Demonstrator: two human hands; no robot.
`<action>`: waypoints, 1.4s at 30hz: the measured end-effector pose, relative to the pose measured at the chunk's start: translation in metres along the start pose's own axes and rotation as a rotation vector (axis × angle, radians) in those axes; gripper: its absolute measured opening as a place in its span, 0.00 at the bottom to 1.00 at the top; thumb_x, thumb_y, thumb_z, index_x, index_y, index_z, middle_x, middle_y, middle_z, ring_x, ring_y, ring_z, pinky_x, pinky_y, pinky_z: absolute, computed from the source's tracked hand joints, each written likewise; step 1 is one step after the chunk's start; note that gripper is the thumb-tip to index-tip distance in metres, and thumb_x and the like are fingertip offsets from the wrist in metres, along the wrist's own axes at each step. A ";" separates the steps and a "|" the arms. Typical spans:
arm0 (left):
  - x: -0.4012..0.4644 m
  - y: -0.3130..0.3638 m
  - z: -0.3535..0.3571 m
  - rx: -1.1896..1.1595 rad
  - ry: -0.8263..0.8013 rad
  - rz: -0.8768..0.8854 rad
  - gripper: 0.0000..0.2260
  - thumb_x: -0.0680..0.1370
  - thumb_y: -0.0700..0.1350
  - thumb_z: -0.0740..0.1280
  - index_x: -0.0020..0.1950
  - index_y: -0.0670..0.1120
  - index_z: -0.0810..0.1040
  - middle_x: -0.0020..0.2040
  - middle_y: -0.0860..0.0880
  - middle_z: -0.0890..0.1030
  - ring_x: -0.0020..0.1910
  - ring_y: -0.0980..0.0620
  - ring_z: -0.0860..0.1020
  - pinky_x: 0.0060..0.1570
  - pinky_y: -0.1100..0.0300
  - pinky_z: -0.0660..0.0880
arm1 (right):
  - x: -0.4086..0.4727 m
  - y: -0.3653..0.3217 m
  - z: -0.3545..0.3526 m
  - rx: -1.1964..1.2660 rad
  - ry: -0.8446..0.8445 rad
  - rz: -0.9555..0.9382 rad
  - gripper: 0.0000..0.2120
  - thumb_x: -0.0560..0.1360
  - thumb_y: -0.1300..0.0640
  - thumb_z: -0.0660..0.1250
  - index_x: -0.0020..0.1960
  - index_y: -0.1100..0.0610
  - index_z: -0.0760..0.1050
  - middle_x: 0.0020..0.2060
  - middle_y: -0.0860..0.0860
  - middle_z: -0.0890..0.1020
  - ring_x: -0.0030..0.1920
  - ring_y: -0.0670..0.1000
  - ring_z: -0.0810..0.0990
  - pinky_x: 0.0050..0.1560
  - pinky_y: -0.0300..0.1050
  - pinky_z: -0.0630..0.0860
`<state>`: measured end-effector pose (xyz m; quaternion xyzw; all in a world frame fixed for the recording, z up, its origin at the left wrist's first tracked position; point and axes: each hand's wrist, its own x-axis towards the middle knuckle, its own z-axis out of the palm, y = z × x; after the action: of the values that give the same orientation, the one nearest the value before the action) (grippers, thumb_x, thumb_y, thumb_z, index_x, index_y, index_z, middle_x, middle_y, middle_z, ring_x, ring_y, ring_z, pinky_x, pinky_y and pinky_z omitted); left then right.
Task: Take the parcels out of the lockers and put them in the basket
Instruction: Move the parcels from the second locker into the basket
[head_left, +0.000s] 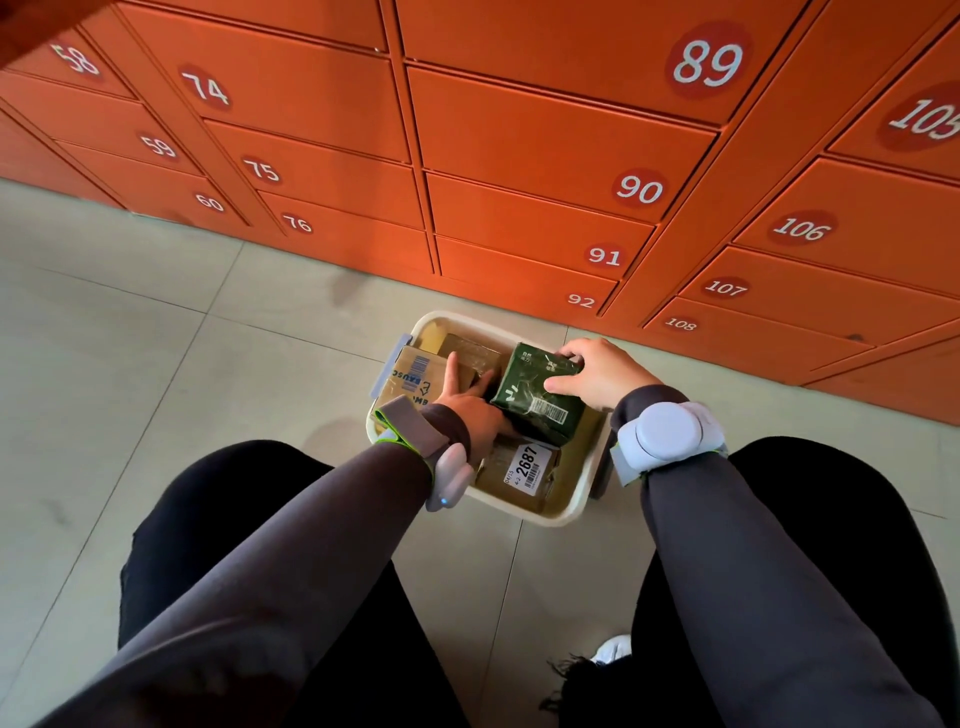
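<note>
A cream basket (576, 488) stands on the floor in front of the lockers, holding several parcels. My right hand (597, 371) grips the top right of a dark green box (535, 395) that lies tilted on top of the others. My left hand (467, 402) reaches into the basket with fingers spread, resting on a brown cardboard box (410, 376) printed in blue and touching the green box's left edge. A brown parcel with a white label reading 2687 (524, 467) lies at the near side. Another taped brown parcel (470, 345) sits at the far side.
Orange lockers (519, 156) numbered 58 to 108 fill the wall ahead, all doors shut. Pale floor tiles (156, 364) surround the basket. My knees in dark trousers (234, 493) flank the basket at the near side. A white shoe (615, 649) shows below.
</note>
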<state>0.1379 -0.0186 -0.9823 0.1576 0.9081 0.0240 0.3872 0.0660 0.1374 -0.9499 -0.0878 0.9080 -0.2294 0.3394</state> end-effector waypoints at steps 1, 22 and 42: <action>-0.001 0.000 0.000 -0.006 0.008 0.009 0.22 0.77 0.46 0.57 0.67 0.66 0.66 0.77 0.56 0.55 0.77 0.48 0.38 0.60 0.30 0.26 | 0.000 -0.002 0.001 -0.004 0.000 0.008 0.25 0.73 0.52 0.69 0.68 0.58 0.68 0.65 0.58 0.73 0.57 0.58 0.75 0.49 0.43 0.70; -0.053 -0.045 -0.075 -1.465 0.677 -0.206 0.11 0.76 0.36 0.58 0.55 0.43 0.76 0.43 0.45 0.82 0.39 0.52 0.79 0.41 0.59 0.73 | -0.018 -0.059 0.001 0.138 0.188 -0.224 0.11 0.75 0.58 0.63 0.57 0.56 0.77 0.54 0.56 0.79 0.49 0.52 0.74 0.46 0.40 0.66; -0.147 -0.069 -0.180 -2.624 0.994 0.853 0.38 0.74 0.70 0.45 0.41 0.43 0.85 0.26 0.54 0.80 0.15 0.60 0.68 0.16 0.70 0.67 | -0.070 -0.163 -0.097 0.452 0.444 -0.649 0.08 0.75 0.64 0.64 0.50 0.55 0.80 0.46 0.46 0.80 0.48 0.44 0.76 0.45 0.23 0.68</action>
<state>0.0874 -0.1153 -0.7658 -0.0737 0.1582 0.9757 -0.1323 0.0555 0.0511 -0.7673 -0.2406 0.8114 -0.5296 0.0577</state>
